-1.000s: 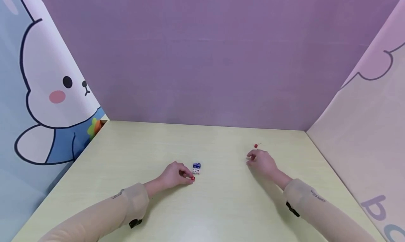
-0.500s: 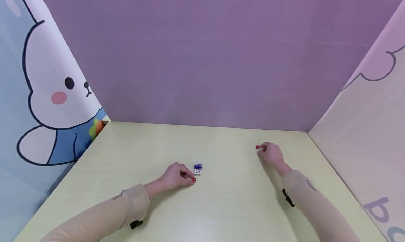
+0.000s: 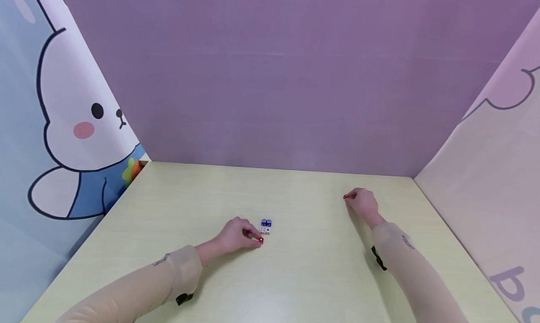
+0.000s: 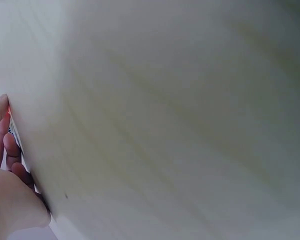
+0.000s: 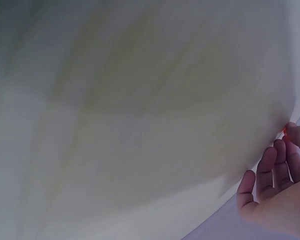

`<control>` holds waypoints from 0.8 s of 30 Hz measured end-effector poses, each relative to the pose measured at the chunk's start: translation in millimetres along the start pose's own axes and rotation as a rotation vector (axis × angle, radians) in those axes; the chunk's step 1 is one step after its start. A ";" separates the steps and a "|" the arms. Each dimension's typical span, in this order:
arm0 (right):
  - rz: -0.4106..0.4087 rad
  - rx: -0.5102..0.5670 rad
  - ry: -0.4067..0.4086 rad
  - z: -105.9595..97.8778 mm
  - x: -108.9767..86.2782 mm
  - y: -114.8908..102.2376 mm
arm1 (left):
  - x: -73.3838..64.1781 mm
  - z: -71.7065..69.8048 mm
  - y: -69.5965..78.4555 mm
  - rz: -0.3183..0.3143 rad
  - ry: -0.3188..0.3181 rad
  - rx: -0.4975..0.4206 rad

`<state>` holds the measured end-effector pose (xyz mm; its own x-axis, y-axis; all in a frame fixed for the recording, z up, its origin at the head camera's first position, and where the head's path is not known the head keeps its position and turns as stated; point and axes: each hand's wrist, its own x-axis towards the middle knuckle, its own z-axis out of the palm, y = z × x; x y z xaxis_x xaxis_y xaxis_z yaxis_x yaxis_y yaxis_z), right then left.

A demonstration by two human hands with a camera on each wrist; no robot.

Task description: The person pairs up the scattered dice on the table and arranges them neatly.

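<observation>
In the head view my left hand (image 3: 237, 235) pinches a small red die (image 3: 260, 240) between thumb and fingertips, low at the table. Just behind that die sit two blue dice (image 3: 266, 222), side by side, with a pair of white dice (image 3: 265, 230) in front of them. Farther back on the right, my right hand (image 3: 362, 202) has its thumb and fingertip on another red die (image 3: 346, 196). The right wrist view shows a bit of this red die (image 5: 285, 131) between the fingertips, the other fingers loosely bent. Most of each red die is hidden by fingers.
The pale wooden table (image 3: 312, 276) ends at a purple panel (image 3: 278, 79) at the back. A panel with a cartoon rabbit (image 3: 84, 107) stands on the left, and a light printed panel (image 3: 498, 173) on the right.
My right hand has moved away from me and to the right, and its fingertips have closed on the far red die. My left hand keeps its pinch and has barely moved.
</observation>
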<state>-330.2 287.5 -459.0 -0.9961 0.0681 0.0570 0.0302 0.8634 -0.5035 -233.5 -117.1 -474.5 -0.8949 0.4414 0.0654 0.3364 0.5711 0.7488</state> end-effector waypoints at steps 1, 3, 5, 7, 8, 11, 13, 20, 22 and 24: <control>-0.010 0.005 -0.003 0.2 -0.1 -0.5 | 0.1 0.0 -0.1 0.000 0.000 0.000; -0.030 0.011 -0.010 1.8 -0.7 -2.0 | 0.1 -0.1 0.3 -0.003 -0.003 -0.004; -0.069 0.008 -0.011 4.3 -1.4 -4.1 | 0.2 -0.3 0.7 -0.005 -0.006 -0.007; -0.114 0.000 -0.014 6.8 -3.2 -7.9 | 0.0 -0.6 1.4 -0.008 -0.007 -0.012; -0.138 -0.001 -0.017 8.4 -4.4 -10.0 | -0.1 -0.7 1.6 -0.008 -0.007 -0.015; -0.202 0.000 -0.035 13.5 -8.9 -18.2 | -0.4 -0.8 1.8 -0.010 -0.005 -0.013; -0.236 0.016 -0.051 16.5 -13.1 -24.6 | -0.5 -0.8 1.6 -0.013 -0.001 -0.011; -0.333 0.081 -0.087 25.6 -31.5 -42.2 | -0.7 -0.1 1.0 -0.006 0.001 -0.007; -0.343 0.108 -0.110 27.6 -37.6 -46.2 | -0.8 -0.2 1.3 -0.005 -0.001 -0.012; -0.355 0.121 -0.134 30.0 -43.8 -49.7 | -1.2 0.0 1.6 -0.008 -0.002 -0.017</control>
<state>-290.6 226.6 -462.4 -0.9451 -0.2967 0.1366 -0.3198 0.7558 -0.5714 -232.0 -116.8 -473.4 -0.8970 0.4383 0.0575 0.3238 0.5629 0.7605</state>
